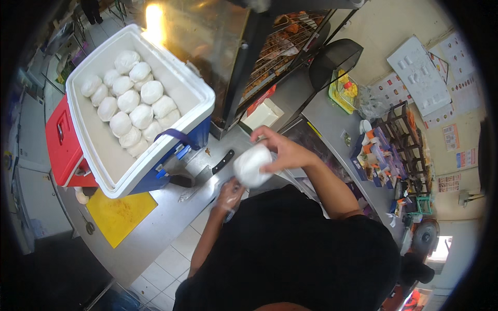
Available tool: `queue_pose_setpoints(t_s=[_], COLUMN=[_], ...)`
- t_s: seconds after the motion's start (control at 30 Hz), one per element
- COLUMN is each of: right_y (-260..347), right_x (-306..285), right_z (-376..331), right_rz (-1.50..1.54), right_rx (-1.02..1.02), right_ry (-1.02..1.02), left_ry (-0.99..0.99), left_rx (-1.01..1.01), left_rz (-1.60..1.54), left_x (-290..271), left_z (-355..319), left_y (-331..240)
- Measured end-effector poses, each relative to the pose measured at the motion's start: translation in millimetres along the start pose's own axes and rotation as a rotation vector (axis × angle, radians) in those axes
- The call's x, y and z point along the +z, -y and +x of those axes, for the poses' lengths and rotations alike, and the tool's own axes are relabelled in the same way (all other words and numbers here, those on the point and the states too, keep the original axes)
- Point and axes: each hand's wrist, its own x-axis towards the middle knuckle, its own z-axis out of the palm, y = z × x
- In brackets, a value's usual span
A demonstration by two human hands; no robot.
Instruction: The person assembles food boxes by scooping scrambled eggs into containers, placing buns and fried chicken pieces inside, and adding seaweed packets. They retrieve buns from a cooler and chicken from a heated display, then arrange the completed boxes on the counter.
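Note:
My right hand (282,150) is closed round a plump, round bundle in white wrapping (252,167), thumb on its near side and fingers over the top. Just below the bundle, my left hand (229,195), in a clear plastic glove, has its fingers curled. Whether it touches the bundle, or what it grips, I cannot make out. To the left, a blue cooler box (199,98) with a white inside stands uncovered. Several similar white bundles (128,101) are piled in it.
A black-handled knife (223,161) lies on the steel counter (171,212) near my hands. The yellow cutting board (120,215) and a red cooler (62,140) are at left. Ahead stands a lit glass cabinet (207,52) with food on racks. A white box (263,115) sits beside it.

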Motion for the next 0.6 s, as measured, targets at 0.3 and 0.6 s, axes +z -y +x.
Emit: queue_pose_setpoints(t_s=[0.3, 0.6], right_y=[-209, -126], right_x=[-115, -177], right_z=[111, 53], right_rz=[-0.554, -0.685], right_rx=[0.274, -0.281], right_ry=[-0.632, -0.333], left_ry=[-0.596, -1.153], left_rx=[-0.201, -0.038], left_rz=[-0.262, -0.231], left_x=[32, 67], left_z=[161, 160], left_y=[2, -89])
